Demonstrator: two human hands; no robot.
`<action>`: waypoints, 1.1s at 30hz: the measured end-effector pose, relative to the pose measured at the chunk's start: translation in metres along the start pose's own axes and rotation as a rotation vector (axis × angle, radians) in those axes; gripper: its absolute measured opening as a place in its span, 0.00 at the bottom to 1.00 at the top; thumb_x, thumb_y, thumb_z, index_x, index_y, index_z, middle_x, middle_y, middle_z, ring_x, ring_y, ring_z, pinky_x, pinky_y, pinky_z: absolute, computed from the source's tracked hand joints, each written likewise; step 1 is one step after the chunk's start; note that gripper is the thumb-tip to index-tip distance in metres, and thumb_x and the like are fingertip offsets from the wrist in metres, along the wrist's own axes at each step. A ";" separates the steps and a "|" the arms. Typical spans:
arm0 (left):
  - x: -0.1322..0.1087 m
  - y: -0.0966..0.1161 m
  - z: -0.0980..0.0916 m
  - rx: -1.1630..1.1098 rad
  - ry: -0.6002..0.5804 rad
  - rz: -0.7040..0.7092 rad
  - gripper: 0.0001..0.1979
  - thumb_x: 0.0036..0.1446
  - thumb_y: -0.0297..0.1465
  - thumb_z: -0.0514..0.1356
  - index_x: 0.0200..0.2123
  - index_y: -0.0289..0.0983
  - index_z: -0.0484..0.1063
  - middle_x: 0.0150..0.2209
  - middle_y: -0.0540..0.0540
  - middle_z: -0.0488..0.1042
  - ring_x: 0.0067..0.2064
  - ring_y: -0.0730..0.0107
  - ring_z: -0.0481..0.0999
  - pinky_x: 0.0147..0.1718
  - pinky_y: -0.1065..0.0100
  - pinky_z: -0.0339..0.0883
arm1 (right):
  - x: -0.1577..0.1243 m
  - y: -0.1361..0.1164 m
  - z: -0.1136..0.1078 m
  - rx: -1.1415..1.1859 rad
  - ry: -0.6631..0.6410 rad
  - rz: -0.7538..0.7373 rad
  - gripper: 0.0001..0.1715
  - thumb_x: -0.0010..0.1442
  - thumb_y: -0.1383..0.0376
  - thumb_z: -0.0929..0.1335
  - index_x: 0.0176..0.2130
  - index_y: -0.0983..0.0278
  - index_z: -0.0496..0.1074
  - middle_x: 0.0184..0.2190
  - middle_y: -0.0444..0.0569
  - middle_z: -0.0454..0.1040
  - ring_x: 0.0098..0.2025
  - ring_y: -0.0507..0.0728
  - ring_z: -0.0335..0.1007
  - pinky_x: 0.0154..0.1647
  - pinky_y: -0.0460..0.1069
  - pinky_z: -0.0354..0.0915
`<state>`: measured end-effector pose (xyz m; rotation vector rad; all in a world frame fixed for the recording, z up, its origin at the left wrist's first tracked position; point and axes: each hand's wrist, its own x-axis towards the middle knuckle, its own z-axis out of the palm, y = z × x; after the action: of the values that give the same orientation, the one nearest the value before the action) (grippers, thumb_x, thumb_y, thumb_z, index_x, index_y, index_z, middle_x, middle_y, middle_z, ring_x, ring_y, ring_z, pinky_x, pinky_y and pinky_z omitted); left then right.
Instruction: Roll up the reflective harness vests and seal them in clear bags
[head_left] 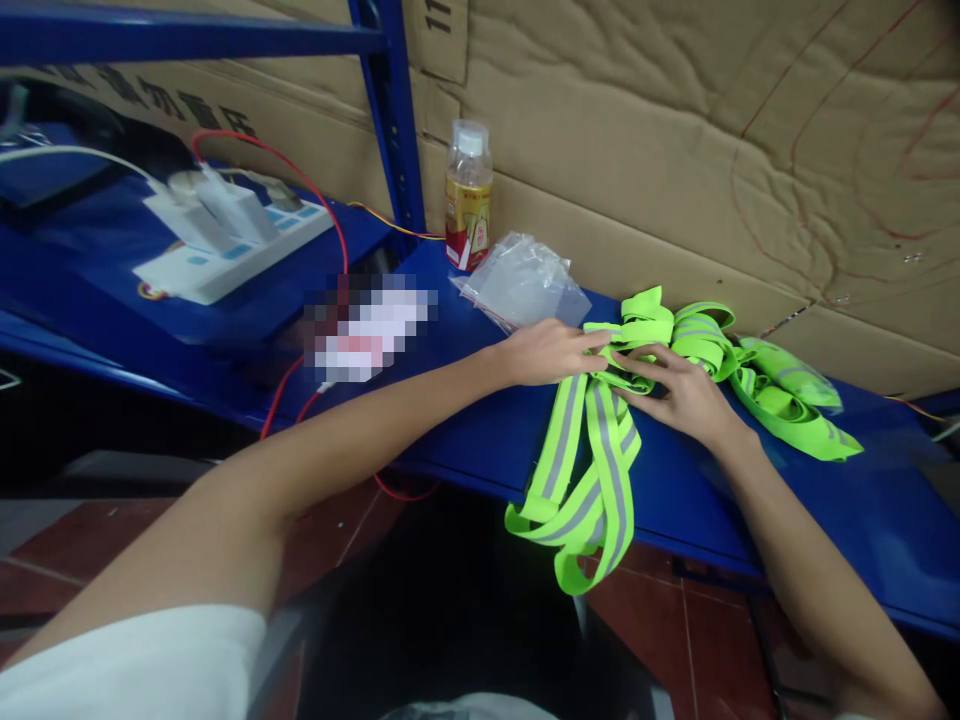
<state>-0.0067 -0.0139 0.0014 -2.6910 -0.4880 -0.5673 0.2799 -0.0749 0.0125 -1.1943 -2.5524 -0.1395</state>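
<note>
Straps of neon-green reflective fabric [600, 440] are pinned on the blue metal surface [825, 500], loops dangling off its edge; left hand [551, 350] and right hand [679, 395] grips are clamped on the fold, probably to flatten it.

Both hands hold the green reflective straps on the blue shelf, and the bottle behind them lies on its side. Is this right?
Not quite: the head view shows the bottle standing upright, cap on top. The rest is right: the left hand and the right hand hold the green reflective straps on the blue shelf.
</note>
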 end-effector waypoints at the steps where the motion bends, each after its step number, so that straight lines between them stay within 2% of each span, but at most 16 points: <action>1: -0.001 -0.001 -0.001 -0.038 -0.019 0.003 0.13 0.72 0.29 0.58 0.51 0.42 0.82 0.52 0.42 0.79 0.36 0.69 0.79 0.28 0.65 0.58 | 0.000 -0.001 -0.001 0.035 -0.032 0.008 0.28 0.73 0.51 0.70 0.67 0.55 0.76 0.56 0.55 0.80 0.48 0.64 0.84 0.50 0.59 0.79; 3: -0.001 -0.004 -0.004 -0.110 -0.054 0.002 0.11 0.70 0.31 0.62 0.51 0.44 0.84 0.51 0.44 0.79 0.34 0.70 0.78 0.28 0.65 0.57 | 0.001 -0.003 -0.003 0.100 -0.092 0.025 0.29 0.73 0.50 0.70 0.67 0.56 0.76 0.57 0.56 0.80 0.48 0.65 0.84 0.50 0.60 0.78; 5: -0.001 -0.006 -0.007 -0.148 -0.070 0.000 0.11 0.70 0.33 0.62 0.50 0.45 0.85 0.48 0.44 0.79 0.33 0.69 0.78 0.28 0.65 0.57 | 0.001 -0.005 -0.003 0.152 -0.110 0.044 0.30 0.72 0.48 0.70 0.67 0.57 0.76 0.57 0.57 0.81 0.50 0.66 0.83 0.52 0.60 0.78; 8: -0.001 -0.007 -0.012 -0.182 -0.099 -0.011 0.14 0.73 0.33 0.59 0.48 0.43 0.86 0.46 0.42 0.79 0.32 0.69 0.76 0.28 0.64 0.56 | 0.003 -0.005 0.000 0.254 -0.083 0.080 0.27 0.74 0.47 0.68 0.62 0.56 0.80 0.56 0.55 0.82 0.53 0.67 0.82 0.55 0.60 0.77; 10: -0.001 -0.008 -0.017 -0.229 -0.132 -0.025 0.15 0.72 0.32 0.58 0.48 0.42 0.87 0.47 0.42 0.78 0.32 0.70 0.75 0.29 0.64 0.56 | 0.003 -0.003 0.003 0.353 -0.055 0.136 0.26 0.76 0.47 0.64 0.59 0.55 0.83 0.54 0.53 0.83 0.51 0.65 0.82 0.53 0.58 0.76; 13: -0.003 -0.012 -0.019 -0.361 -0.152 -0.055 0.11 0.67 0.33 0.63 0.45 0.42 0.88 0.49 0.42 0.76 0.34 0.70 0.75 0.32 0.66 0.60 | 0.004 -0.002 0.008 0.452 -0.016 0.279 0.32 0.74 0.43 0.65 0.67 0.56 0.76 0.51 0.52 0.83 0.37 0.58 0.79 0.39 0.53 0.75; 15: -0.005 -0.016 -0.016 -0.480 -0.123 -0.080 0.10 0.63 0.37 0.67 0.43 0.42 0.88 0.48 0.42 0.75 0.35 0.70 0.75 0.34 0.66 0.63 | 0.005 -0.003 0.010 0.445 -0.022 0.360 0.43 0.67 0.39 0.71 0.71 0.58 0.70 0.47 0.51 0.83 0.28 0.55 0.72 0.29 0.51 0.70; 17: -0.006 -0.018 -0.010 -0.582 -0.081 -0.102 0.10 0.64 0.38 0.67 0.42 0.41 0.88 0.44 0.43 0.75 0.34 0.70 0.74 0.36 0.66 0.65 | 0.005 -0.004 0.012 0.401 -0.071 0.394 0.46 0.61 0.36 0.74 0.66 0.61 0.75 0.39 0.49 0.82 0.25 0.54 0.67 0.25 0.51 0.65; 19: -0.005 -0.020 -0.005 -0.642 -0.052 -0.121 0.08 0.65 0.33 0.66 0.39 0.39 0.86 0.40 0.45 0.75 0.34 0.70 0.74 0.38 0.66 0.66 | 0.006 -0.006 0.013 0.334 -0.095 0.392 0.42 0.60 0.35 0.74 0.58 0.62 0.78 0.33 0.48 0.80 0.26 0.56 0.68 0.25 0.51 0.64; 21: -0.004 -0.020 -0.002 -0.675 -0.013 -0.162 0.04 0.62 0.30 0.68 0.40 0.38 0.83 0.40 0.45 0.76 0.37 0.68 0.75 0.40 0.66 0.67 | 0.005 -0.008 0.014 0.264 -0.070 0.357 0.41 0.61 0.36 0.74 0.58 0.62 0.76 0.36 0.50 0.81 0.27 0.58 0.71 0.28 0.52 0.65; 22: -0.004 -0.020 -0.001 -0.682 0.020 -0.192 0.08 0.60 0.29 0.70 0.43 0.37 0.81 0.43 0.44 0.77 0.41 0.65 0.77 0.42 0.65 0.69 | 0.005 -0.009 0.014 0.228 -0.050 0.331 0.41 0.62 0.37 0.74 0.60 0.62 0.73 0.40 0.51 0.82 0.29 0.60 0.73 0.30 0.53 0.67; 25: -0.004 -0.022 0.002 -0.672 0.108 -0.271 0.31 0.55 0.32 0.74 0.61 0.38 0.72 0.59 0.36 0.75 0.52 0.57 0.78 0.49 0.61 0.72 | 0.004 -0.012 0.014 0.120 0.002 0.235 0.38 0.65 0.41 0.73 0.63 0.60 0.68 0.50 0.56 0.82 0.39 0.64 0.80 0.39 0.55 0.71; 27: -0.005 -0.024 0.006 -0.648 0.079 -0.281 0.37 0.56 0.34 0.74 0.66 0.38 0.68 0.60 0.35 0.75 0.53 0.55 0.78 0.52 0.59 0.72 | 0.004 -0.013 0.013 0.055 0.028 0.180 0.35 0.68 0.42 0.71 0.62 0.59 0.67 0.54 0.58 0.80 0.46 0.67 0.81 0.43 0.55 0.72; 30: -0.006 -0.028 0.012 -0.584 -0.018 -0.274 0.30 0.60 0.36 0.72 0.63 0.35 0.73 0.50 0.39 0.82 0.49 0.55 0.80 0.52 0.59 0.71 | 0.004 -0.015 0.010 -0.011 0.025 0.161 0.35 0.69 0.40 0.69 0.63 0.59 0.67 0.58 0.59 0.79 0.51 0.69 0.81 0.44 0.56 0.73; 33: -0.005 -0.030 0.015 -0.509 -0.045 -0.279 0.26 0.61 0.38 0.71 0.60 0.35 0.77 0.46 0.40 0.83 0.47 0.56 0.82 0.50 0.60 0.72 | 0.004 -0.018 0.005 0.013 -0.033 0.190 0.37 0.70 0.39 0.67 0.65 0.59 0.66 0.56 0.58 0.81 0.48 0.70 0.82 0.41 0.56 0.72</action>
<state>-0.0175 0.0173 -0.0062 -3.1419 -0.8385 -0.8009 0.2623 -0.0821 0.0101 -1.4369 -2.4466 -0.0593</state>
